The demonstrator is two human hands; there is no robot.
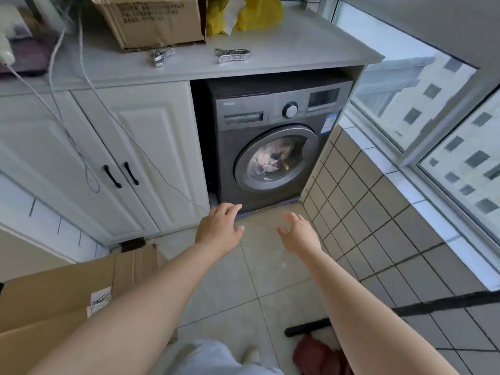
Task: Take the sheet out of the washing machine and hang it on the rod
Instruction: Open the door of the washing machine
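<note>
Bare left hand (220,228), right hand (299,235), fingers spread, holding nothing

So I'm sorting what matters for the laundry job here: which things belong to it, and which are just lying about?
Belongs to the job:
washing machine, door shut
sheet, pale cloth behind the door glass
left hand and right hand, both empty, reaching toward it

Just lying about:
two metal clips on the counter
cardboard box and yellow bags on the counter
cardboard box on the floor

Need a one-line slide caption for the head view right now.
Both open hands, left hand and right hand, reach toward the closed washing machine, sheet visible behind its door.
</note>
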